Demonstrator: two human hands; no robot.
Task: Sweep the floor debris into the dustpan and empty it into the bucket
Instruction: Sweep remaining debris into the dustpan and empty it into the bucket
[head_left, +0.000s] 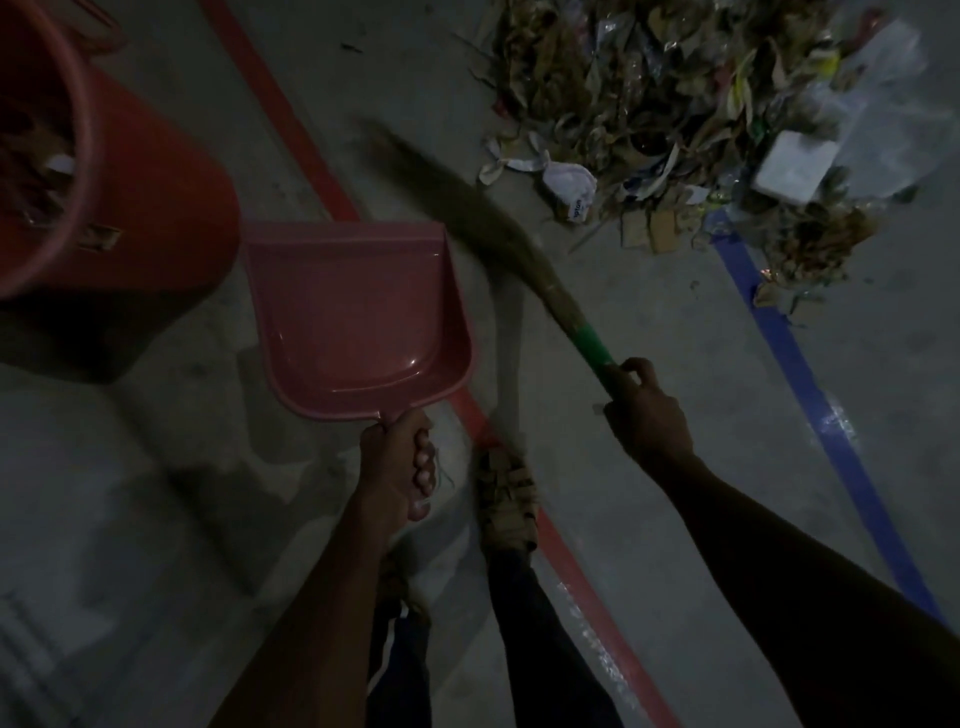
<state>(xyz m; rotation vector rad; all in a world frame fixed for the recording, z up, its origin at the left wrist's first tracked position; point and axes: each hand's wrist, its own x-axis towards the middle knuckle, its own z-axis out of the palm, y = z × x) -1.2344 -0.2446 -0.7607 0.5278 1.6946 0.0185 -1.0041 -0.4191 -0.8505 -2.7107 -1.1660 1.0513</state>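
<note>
Between bucket (119, 171) and debris (701, 119), left hand (395, 467) grips dustpan (358, 317); right hand (647, 410) grips broom (498, 228).

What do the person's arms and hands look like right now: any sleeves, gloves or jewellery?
Both forearms are bare as far as the frame shows; no sleeve comes into view. The left hand and right hand wear no gloves. I see no watch, ring or band, though the dim light could hide a small one.
</note>
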